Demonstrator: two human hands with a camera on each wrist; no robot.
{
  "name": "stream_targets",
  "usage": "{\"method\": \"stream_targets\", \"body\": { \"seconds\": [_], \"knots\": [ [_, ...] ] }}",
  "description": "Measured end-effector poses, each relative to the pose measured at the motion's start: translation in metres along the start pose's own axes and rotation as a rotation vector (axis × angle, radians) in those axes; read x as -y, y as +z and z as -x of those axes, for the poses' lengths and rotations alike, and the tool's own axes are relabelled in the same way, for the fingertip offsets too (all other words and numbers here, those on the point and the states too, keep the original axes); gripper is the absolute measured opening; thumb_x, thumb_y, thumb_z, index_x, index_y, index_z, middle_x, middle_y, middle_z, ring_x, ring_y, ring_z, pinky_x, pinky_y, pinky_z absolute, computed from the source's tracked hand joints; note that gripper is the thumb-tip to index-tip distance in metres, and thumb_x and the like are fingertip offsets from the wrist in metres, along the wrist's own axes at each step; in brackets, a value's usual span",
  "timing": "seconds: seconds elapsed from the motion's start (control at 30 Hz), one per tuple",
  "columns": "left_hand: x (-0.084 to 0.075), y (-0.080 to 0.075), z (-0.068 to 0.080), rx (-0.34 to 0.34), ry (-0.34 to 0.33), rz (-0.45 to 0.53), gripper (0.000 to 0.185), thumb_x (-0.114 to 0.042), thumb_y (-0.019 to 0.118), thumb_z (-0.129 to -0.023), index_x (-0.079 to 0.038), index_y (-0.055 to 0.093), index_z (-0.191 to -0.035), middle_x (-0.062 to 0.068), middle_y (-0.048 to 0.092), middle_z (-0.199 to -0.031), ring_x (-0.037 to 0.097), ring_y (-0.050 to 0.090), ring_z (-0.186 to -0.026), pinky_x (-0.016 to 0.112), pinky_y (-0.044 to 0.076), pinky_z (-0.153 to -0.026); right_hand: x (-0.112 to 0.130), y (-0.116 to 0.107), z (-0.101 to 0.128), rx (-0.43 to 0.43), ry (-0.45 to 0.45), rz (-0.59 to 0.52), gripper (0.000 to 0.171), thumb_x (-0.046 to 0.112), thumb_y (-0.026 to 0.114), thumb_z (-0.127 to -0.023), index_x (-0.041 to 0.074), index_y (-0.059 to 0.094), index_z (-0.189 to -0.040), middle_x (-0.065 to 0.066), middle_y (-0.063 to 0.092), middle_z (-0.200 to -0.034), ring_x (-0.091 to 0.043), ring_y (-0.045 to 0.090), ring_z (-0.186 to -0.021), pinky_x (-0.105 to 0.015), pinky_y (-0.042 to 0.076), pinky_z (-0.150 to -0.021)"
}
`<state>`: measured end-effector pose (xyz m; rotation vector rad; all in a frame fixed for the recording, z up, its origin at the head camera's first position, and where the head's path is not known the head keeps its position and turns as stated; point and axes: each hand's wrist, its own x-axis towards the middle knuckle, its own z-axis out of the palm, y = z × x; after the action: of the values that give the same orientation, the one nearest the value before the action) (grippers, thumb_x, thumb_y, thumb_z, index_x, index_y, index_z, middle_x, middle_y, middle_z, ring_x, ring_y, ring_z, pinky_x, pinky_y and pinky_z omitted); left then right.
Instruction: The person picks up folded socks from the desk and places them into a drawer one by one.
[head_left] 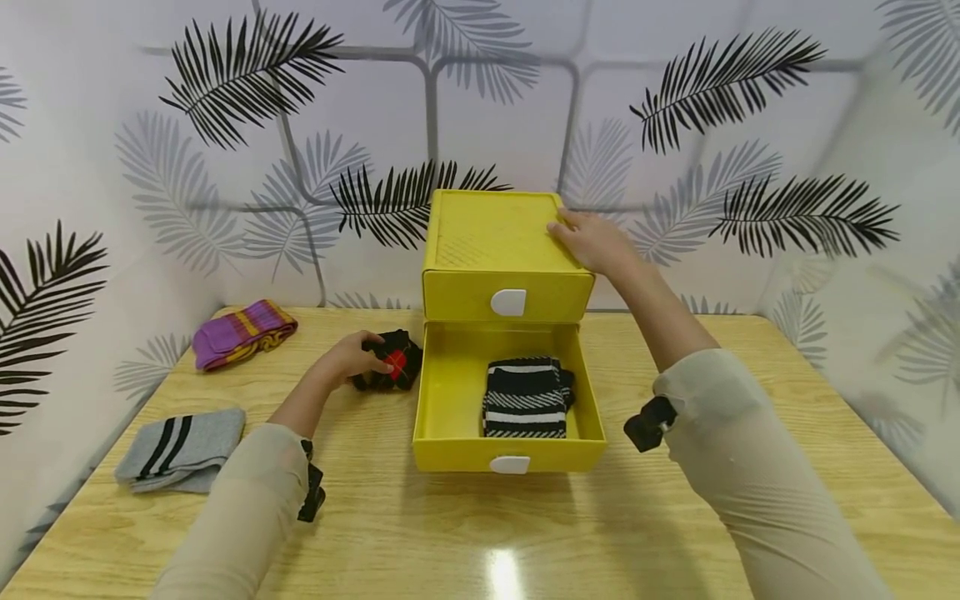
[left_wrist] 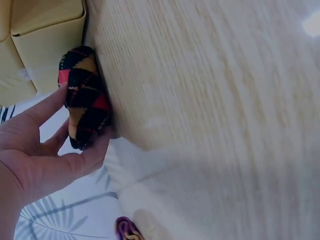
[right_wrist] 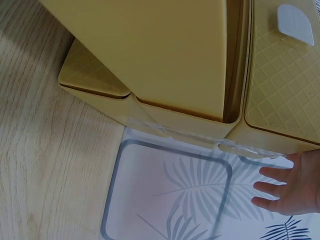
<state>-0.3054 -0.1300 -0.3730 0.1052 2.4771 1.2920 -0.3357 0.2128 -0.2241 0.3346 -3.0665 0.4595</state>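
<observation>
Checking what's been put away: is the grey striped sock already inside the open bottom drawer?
No, the grey striped sock lies on the table, left of the drawer.

- A yellow drawer unit [head_left: 498,250] stands at the back middle of a wooden table [head_left: 465,533], close against the leaf-patterned wall; every place below is told from it.
- Its lower drawer [head_left: 450,392] is pulled out toward the viewer, blocking the table directly in front.
- Inside that drawer, a striped sock bundle [head_left: 525,398] fills the right part; the left part is bare floor.
- Left of the unit, an argyle sock bundle [head_left: 393,360] lies just beside the drawer wall, under the left hand [head_left: 348,358].
- Farther left lie a purple sock bundle [head_left: 240,332] and a grey sock bundle [head_left: 183,448], bare table between them.
- Right of the unit the table is bare; the right forearm crosses above it.
</observation>
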Motion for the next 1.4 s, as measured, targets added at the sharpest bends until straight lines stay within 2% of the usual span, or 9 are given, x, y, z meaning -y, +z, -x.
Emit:
{"method": "stream_targets", "body": {
  "seconds": [0.5,0.67,0.77,0.87,1.03,1.13,1.27,1.33,1.4],
  "knots": [
    [0.003,-0.014,0.01,0.017,-0.084,0.154,0.035,-0.008,0.059,-0.088,0.004,0.048,-0.12,0.018,0.046,-0.118,0.026,0.041,-0.099,0.034,0.038,-0.078,0.0,0.002,0.001,0.001,-0.004,-0.033,0.059,0.041,0.026,-0.1,0.006,0.018,-0.147,-0.019,0.019,-0.148,-0.037,0.013,-0.134,-0.05,0.01,-0.106],
    [0.005,-0.019,0.013,0.045,-0.082,0.199,0.026,-0.008,0.059,-0.089,0.002,0.05,-0.111,0.015,0.047,-0.114,0.03,0.04,-0.109,0.037,0.037,-0.088,-0.001,0.003,0.0,0.004,0.002,-0.029,0.058,0.041,0.025,-0.1,0.007,0.018,-0.147,-0.019,0.019,-0.148,-0.037,0.013,-0.134,-0.05,0.01,-0.106],
    [0.005,-0.021,0.013,0.101,-0.057,0.178,0.039,-0.008,0.058,-0.09,0.003,0.046,-0.126,0.022,0.041,-0.128,0.034,0.035,-0.118,0.041,0.034,-0.095,0.0,0.002,-0.001,-0.004,-0.002,-0.036,0.058,0.04,0.026,-0.1,0.006,0.019,-0.147,-0.019,0.02,-0.147,-0.037,0.013,-0.134,-0.05,0.01,-0.106],
    [0.008,-0.018,0.011,0.14,-0.046,0.201,0.051,-0.006,0.057,-0.09,0.002,0.038,-0.137,0.022,0.04,-0.129,0.028,0.046,-0.099,0.035,0.042,-0.08,0.001,0.0,-0.001,-0.003,-0.002,-0.042,0.058,0.04,0.026,-0.1,0.006,0.018,-0.147,-0.02,0.02,-0.147,-0.037,0.014,-0.134,-0.05,0.011,-0.106],
    [0.016,-0.013,0.008,0.16,-0.063,0.313,0.054,-0.004,0.057,-0.09,-0.003,0.036,-0.14,0.021,0.03,-0.136,0.014,0.037,-0.064,0.025,0.033,-0.055,0.0,0.0,-0.001,0.005,0.005,-0.041,0.058,0.041,0.025,-0.1,0.008,0.018,-0.147,-0.02,0.019,-0.147,-0.038,0.014,-0.133,-0.051,0.011,-0.106],
    [0.02,-0.014,0.007,0.178,-0.05,0.316,0.055,-0.005,0.058,-0.089,-0.003,0.037,-0.14,0.023,0.02,-0.143,0.014,0.034,-0.065,0.025,0.028,-0.053,0.0,0.001,-0.001,0.004,0.009,-0.044,0.059,0.041,0.026,-0.1,0.008,0.018,-0.147,-0.02,0.02,-0.147,-0.038,0.014,-0.133,-0.051,0.012,-0.105],
    [0.025,-0.017,0.006,0.222,-0.029,0.316,0.056,-0.005,0.057,-0.089,-0.003,0.036,-0.141,0.02,0.0,-0.15,0.029,0.032,-0.117,0.026,0.034,-0.064,0.0,0.0,-0.001,0.004,0.008,-0.054,0.058,0.041,0.026,-0.1,0.008,0.017,-0.147,-0.019,0.019,-0.148,-0.037,0.014,-0.134,-0.051,0.011,-0.106],
    [0.026,-0.019,0.006,0.24,-0.018,0.315,0.057,-0.006,0.057,-0.089,-0.004,0.035,-0.141,0.018,-0.004,-0.15,0.029,0.028,-0.122,0.027,0.035,-0.064,0.0,0.0,-0.001,0.003,0.006,-0.059,0.058,0.041,0.026,-0.1,0.008,0.018,-0.147,-0.019,0.019,-0.148,-0.037,0.014,-0.134,-0.05,0.011,-0.106],
    [0.027,-0.02,0.006,0.24,-0.014,0.322,0.057,-0.006,0.057,-0.089,-0.005,0.035,-0.142,0.018,-0.001,-0.15,0.022,0.045,-0.088,0.025,0.031,-0.057,-0.001,0.0,-0.001,0.001,0.006,-0.058,0.058,0.04,0.026,-0.1,0.008,0.018,-0.147,-0.019,0.019,-0.148,-0.037,0.014,-0.134,-0.05,0.011,-0.106]
  ]
}}
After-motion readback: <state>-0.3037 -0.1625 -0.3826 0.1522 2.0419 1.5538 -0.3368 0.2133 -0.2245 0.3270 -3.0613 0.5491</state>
